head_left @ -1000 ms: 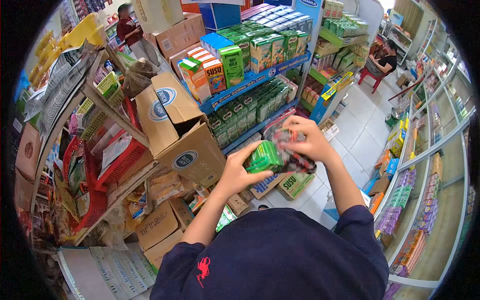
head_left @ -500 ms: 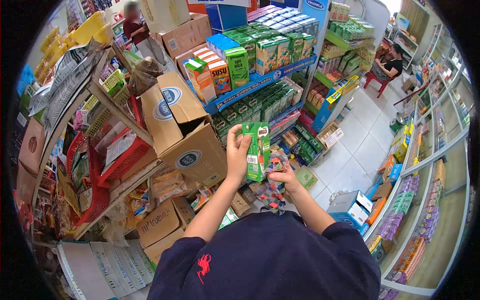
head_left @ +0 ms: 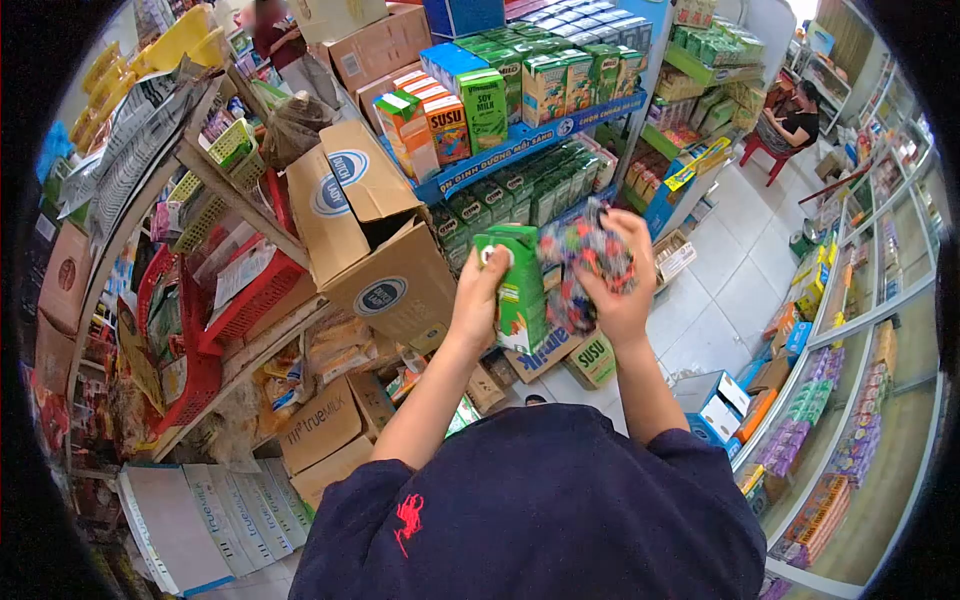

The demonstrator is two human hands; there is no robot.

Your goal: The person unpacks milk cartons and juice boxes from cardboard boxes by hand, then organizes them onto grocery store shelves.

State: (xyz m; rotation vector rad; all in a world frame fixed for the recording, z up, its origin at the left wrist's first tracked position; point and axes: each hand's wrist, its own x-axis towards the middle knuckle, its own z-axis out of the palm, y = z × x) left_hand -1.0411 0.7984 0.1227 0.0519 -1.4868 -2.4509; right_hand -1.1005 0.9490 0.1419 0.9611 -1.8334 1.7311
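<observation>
My left hand is closed round a green drink carton, held upright with its side partly turned to me. Just to the right, my right hand grips a crumpled, multicoloured patterned cloth, blurred by motion. The cloth is beside the carton's right edge; whether they touch I cannot tell. Behind both hands stands a blue-edged shelf with rows of milk cartons, among them an orange SUSU carton and a green soy milk carton.
An open Dutch Lady cardboard box is left of my hands. Red baskets sit further left. Glass-fronted shelves line the right side. One person sits on a red chair; another stands at the upper left.
My right hand has risen with the cloth, which was hanging lower. The carton in my left hand has turned slightly. The view has shifted a little.
</observation>
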